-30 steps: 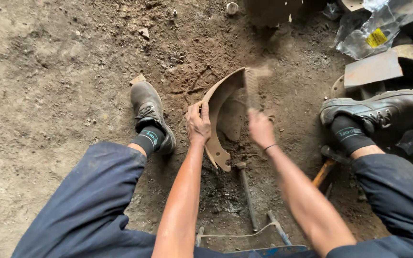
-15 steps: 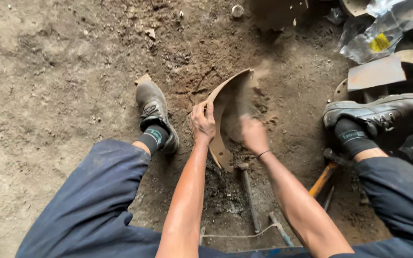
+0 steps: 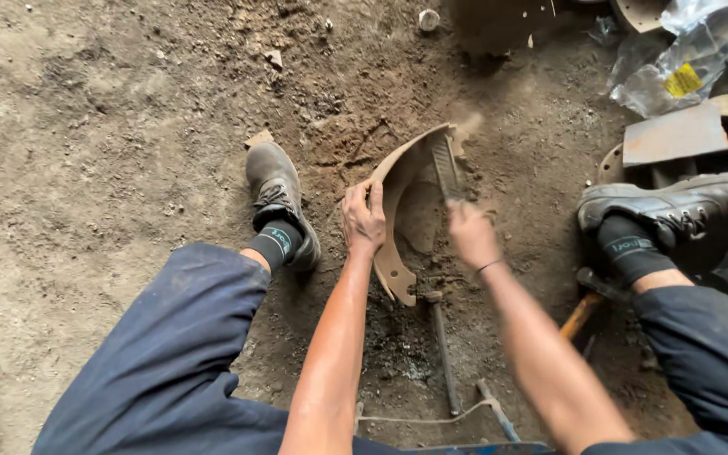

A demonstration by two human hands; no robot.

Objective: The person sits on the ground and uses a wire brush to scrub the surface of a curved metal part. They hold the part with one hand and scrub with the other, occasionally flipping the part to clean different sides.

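Fingers [image 3: 374,195] of left hand [image 3: 362,221] clamp curved rusty plate [image 3: 398,181] mid-frame; right hand [image 3: 472,236] grips brush [image 3: 446,167], scrubbing; next stroke likely needs steady plate.

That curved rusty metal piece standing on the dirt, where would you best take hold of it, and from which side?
Grip the curved metal piece on its outer rim near mid-arc, coming from the left, as the left hand does. It stands on edge with its hollow facing right, where the right hand works a tool inside, so the left side is free, and the thin rim probably suits a thumb-and-finger pinch.
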